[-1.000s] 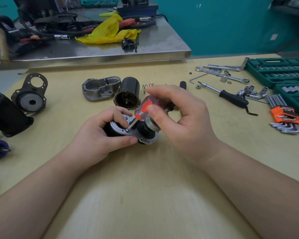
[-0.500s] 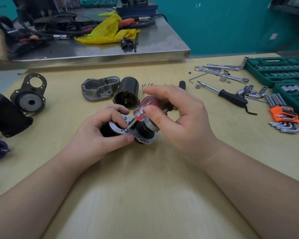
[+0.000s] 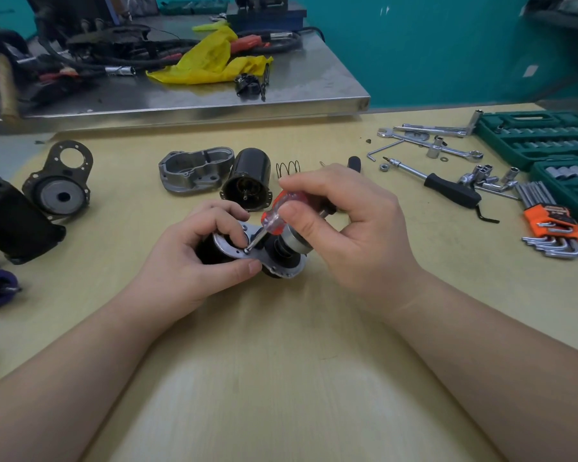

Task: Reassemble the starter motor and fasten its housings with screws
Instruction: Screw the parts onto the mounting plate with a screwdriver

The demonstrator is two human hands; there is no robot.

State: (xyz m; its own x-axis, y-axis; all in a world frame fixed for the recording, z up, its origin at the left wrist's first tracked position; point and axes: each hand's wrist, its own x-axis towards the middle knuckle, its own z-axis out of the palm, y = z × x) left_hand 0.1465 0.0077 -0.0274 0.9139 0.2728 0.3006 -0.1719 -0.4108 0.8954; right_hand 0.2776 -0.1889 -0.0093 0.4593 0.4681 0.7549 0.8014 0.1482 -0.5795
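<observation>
My left hand (image 3: 197,258) curls around the one black starter motor body with its silver metal end plate (image 3: 237,253), which lies near the middle of the yellowish wooden table (image 3: 281,361), while my right hand (image 3: 344,228) pinches the single small screwdriver with a clear red-and-transparent plastic handle (image 3: 279,211), its tip set on one screw (image 3: 246,251) in the plate. Behind them I count one grey cast-metal housing (image 3: 194,170), one black cylindrical casing (image 3: 247,181) and one wire coil spring (image 3: 287,168); at right lies one set of hex keys in an orange holder (image 3: 549,225).

Single head view, looking forward and down, close over yellow table (image 3: 281,378).
</observation>
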